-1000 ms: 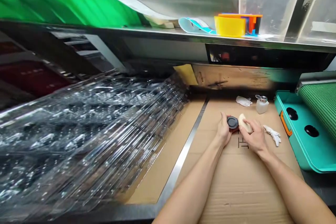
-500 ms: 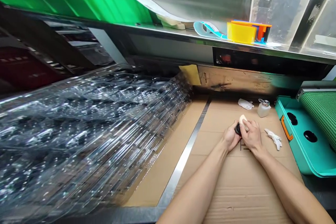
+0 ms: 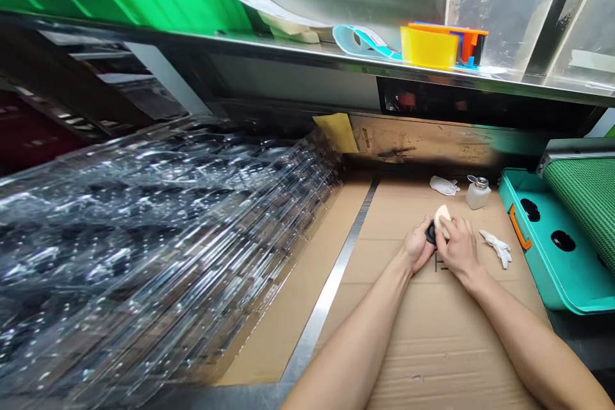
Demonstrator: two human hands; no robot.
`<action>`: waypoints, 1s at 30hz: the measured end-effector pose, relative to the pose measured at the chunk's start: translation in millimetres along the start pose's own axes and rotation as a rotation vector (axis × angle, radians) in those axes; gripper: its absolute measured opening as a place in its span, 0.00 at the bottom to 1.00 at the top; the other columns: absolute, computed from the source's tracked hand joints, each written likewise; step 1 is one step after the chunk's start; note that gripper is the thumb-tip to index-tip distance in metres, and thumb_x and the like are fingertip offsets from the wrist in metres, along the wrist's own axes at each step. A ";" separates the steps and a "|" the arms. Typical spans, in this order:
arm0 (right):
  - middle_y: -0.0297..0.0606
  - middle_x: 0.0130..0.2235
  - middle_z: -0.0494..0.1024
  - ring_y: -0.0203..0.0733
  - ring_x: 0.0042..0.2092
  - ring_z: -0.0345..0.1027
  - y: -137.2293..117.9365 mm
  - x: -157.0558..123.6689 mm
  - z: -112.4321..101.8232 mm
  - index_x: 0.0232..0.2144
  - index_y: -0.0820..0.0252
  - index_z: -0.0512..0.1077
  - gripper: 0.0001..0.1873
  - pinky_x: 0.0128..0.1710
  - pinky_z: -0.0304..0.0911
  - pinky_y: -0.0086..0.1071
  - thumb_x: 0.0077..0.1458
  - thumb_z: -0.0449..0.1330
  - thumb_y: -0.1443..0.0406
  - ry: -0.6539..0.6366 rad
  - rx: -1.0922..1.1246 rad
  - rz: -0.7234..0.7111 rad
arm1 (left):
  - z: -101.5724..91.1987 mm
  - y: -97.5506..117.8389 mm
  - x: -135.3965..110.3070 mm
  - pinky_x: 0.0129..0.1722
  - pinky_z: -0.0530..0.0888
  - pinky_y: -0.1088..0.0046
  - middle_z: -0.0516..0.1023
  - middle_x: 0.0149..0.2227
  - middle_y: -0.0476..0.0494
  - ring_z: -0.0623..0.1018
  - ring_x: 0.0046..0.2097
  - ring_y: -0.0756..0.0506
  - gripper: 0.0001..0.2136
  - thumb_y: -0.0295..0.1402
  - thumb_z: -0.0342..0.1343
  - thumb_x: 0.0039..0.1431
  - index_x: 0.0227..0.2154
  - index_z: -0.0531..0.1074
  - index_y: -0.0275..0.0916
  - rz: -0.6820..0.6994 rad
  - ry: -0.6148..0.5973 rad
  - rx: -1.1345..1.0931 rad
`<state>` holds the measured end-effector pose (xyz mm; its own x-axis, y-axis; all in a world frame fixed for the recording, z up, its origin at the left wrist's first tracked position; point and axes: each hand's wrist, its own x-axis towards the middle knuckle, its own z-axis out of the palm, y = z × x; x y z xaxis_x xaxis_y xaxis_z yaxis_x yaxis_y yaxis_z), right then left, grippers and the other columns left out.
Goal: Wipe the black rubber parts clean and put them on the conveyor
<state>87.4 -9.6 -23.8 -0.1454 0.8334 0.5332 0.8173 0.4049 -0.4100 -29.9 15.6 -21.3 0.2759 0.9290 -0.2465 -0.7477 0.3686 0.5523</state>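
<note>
Right now, the small round black part (image 3: 431,232) is up off the table, above the brown cardboard sheet (image 3: 423,359) that covers it. I see my left hand (image 3: 417,246) curled around that part, and my right hand (image 3: 457,246) pinching a cream-coloured, rounded pad (image 3: 441,213) right up at its face. My two hands are close together; from this end I can't tell whether the pad actually touches.

Just beyond them on the cardboard I have a crumpled white cloth-like piece (image 3: 444,186) and, to its right, a small whitish bottle with a metal top (image 3: 478,195). A limp white glove (image 3: 497,248) lies near my right hand.

Farther right sits a turquoise plastic bin (image 3: 542,282) with an orange handle (image 3: 519,227) and round black pieces (image 3: 563,241) inside, next to a green textured belt (image 3: 583,192). On my left, past a shiny metal strip (image 3: 336,275), a blurred stack of clear plastic trays (image 3: 216,230) takes up much of the view. Above everything, a metal shelf (image 3: 307,54) carries a yellow-and-orange plastic holder (image 3: 429,46).
</note>
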 end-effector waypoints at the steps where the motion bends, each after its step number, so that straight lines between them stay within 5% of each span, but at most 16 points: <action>1: 0.47 0.51 0.72 0.51 0.50 0.63 3.2 2.7 -0.5 0.51 0.57 0.75 0.17 0.52 0.63 0.44 0.62 0.55 0.63 0.025 -0.001 0.034 | -0.1 -1.0 0.2 0.56 0.75 0.60 0.82 0.43 0.32 0.81 0.49 0.40 0.17 0.37 0.46 0.71 0.42 0.77 0.31 0.014 -0.005 0.008; 8: 0.48 0.51 0.70 0.50 0.52 0.67 11.5 -1.1 -15.3 0.56 0.59 0.65 0.29 0.52 0.66 0.43 0.51 0.60 0.65 -0.042 0.225 0.102 | -4.5 -1.1 3.0 0.55 0.74 0.60 0.83 0.40 0.35 0.81 0.48 0.40 0.15 0.37 0.49 0.69 0.37 0.78 0.31 0.030 -0.032 0.013; 16: 0.35 0.46 0.80 0.42 0.45 0.73 16.6 3.3 -36.1 0.50 0.53 0.70 0.18 0.45 0.67 0.34 0.56 0.57 0.62 -0.231 0.400 0.165 | -8.6 -2.7 5.1 0.52 0.75 0.58 0.82 0.42 0.33 0.81 0.47 0.39 0.16 0.39 0.49 0.69 0.40 0.77 0.31 0.029 0.017 0.020; 24: 0.37 0.38 0.81 0.40 0.37 0.73 14.0 7.0 -26.0 0.44 0.59 0.76 0.17 0.37 0.66 0.30 0.57 0.59 0.57 -0.259 0.647 0.314 | -7.3 -9.2 1.6 0.53 0.74 0.59 0.81 0.42 0.34 0.80 0.49 0.38 0.16 0.41 0.57 0.65 0.44 0.77 0.31 0.081 -0.056 0.130; 30: 0.36 0.36 0.81 0.38 0.33 0.71 23.5 12.1 -31.2 0.40 0.60 0.79 0.16 0.31 0.63 0.27 0.55 0.61 0.57 -0.509 0.727 0.300 | -7.5 -6.9 -0.6 0.52 0.75 0.59 0.82 0.41 0.32 0.81 0.46 0.38 0.16 0.41 0.57 0.64 0.40 0.78 0.31 0.046 -0.020 0.152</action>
<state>122.2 -1.7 -3.9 -0.3519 0.9360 0.0126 0.3359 0.1388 -0.9316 -29.4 12.2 -30.9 0.2570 0.9449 -0.2029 -0.6599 0.3250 0.6774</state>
